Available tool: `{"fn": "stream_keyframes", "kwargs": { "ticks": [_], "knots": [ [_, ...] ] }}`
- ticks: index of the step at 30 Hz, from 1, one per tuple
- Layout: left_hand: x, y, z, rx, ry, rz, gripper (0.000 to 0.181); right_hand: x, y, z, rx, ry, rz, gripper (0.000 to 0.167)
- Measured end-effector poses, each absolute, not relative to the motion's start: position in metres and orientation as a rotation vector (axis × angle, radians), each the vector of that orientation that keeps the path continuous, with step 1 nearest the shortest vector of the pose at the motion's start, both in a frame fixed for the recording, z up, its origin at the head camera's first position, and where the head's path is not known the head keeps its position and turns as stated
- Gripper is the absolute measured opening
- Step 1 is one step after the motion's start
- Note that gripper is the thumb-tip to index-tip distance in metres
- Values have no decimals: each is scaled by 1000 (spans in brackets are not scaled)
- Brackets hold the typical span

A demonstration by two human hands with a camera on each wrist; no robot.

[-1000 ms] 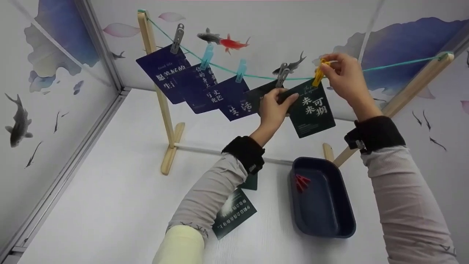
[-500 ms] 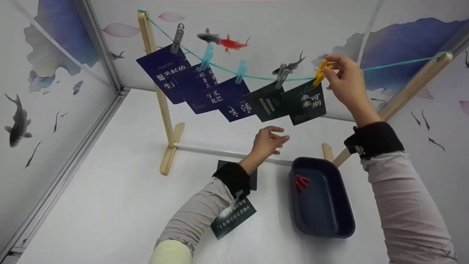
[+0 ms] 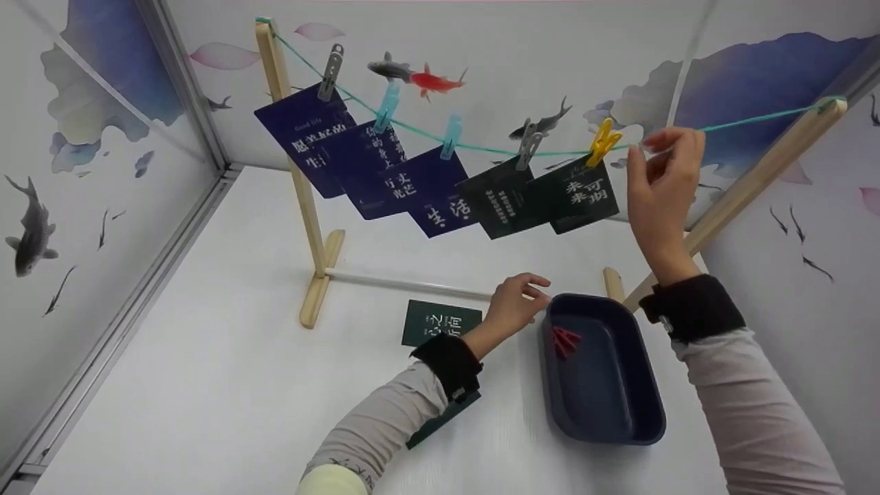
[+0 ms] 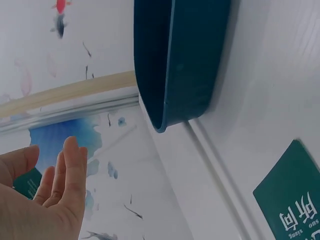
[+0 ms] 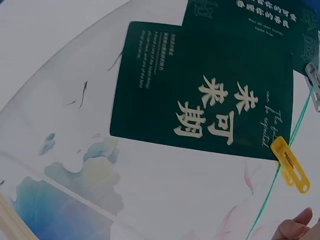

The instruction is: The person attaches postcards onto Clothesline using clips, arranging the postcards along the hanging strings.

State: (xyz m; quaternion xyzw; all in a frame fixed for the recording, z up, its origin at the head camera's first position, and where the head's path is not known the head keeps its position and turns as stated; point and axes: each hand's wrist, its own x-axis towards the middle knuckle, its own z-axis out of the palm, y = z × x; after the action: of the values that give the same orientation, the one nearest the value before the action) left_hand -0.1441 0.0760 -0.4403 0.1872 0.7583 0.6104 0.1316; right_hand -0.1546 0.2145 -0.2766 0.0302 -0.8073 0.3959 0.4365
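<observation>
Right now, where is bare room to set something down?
In the head view: white table between left wall and loose green cards, below the wooden stand; tray floor beside the red clips. Crowded: between cards and tray, where the left hand hovers.

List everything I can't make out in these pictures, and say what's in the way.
Most of the lower loose green card: hidden in the head view by the left sleeve and black wristband.
Right part of the leftmost blue card: head view, behind the next blue card.
Exact count of red clips: head view, too small and bunched.
Most of the right hand: right wrist view, cut off at the lower right corner.
</observation>
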Motion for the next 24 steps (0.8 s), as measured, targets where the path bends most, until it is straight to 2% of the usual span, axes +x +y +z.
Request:
{"fn": "stream_keyframes", "kwargs": {
  "ticks": [2, 9, 16, 19, 21, 24],
  "knots": [
    [-139, 80, -447, 596, 2227, 1775, 21, -152, 220, -291, 87, -2011, 935, 2],
    [-116, 97, -469, 903, 2442, 1542, 15, -152, 251, -350, -21, -2113, 828, 6],
    [-91, 121, -487, 1259, 2691, 1082, 13, -157, 281, -412, -76, -2600, 674, 6],
    [-82, 124, -496, 1493, 2648, 742, 20, -156, 290, -431, -34, -2820, 625, 7],
    [-76, 125, -502, 1622, 2561, 544, 32, -156, 294, -441, 24, -2968, 604, 8],
    [-65, 128, -511, 1719, 2448, 319, 43, -155, 298, -453, 149, -3208, 580, 19]
  ]
}}
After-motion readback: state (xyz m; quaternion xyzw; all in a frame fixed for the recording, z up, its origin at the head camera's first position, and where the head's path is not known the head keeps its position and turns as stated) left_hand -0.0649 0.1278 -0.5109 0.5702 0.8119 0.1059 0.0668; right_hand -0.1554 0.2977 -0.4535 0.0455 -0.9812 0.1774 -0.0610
